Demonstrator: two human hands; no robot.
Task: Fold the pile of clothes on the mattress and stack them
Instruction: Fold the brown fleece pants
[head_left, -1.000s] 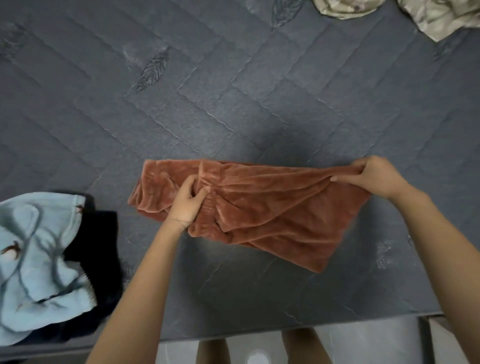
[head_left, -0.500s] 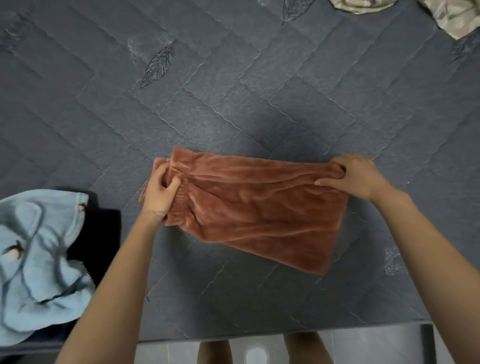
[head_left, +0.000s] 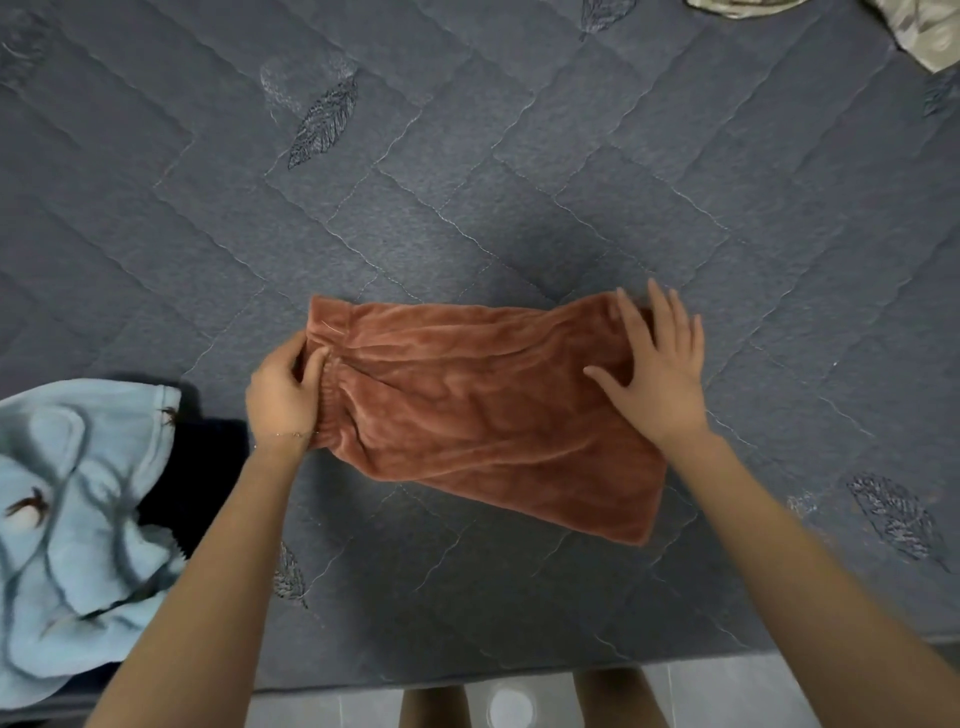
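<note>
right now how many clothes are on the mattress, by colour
rust-brown cloth: 1
light blue cloth: 1
dark cloth: 1, partly under the light blue one
pale patterned cloth: 2 pieces cut off at the top edge, the other here
total: 5

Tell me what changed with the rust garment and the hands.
The rust garment had its left end folded in and now lies flat on the mattress. The right hand let go of the right end and presses it with fingers spread. The left hand still grips the elastic edge. The light blue garment lies as before.
</note>
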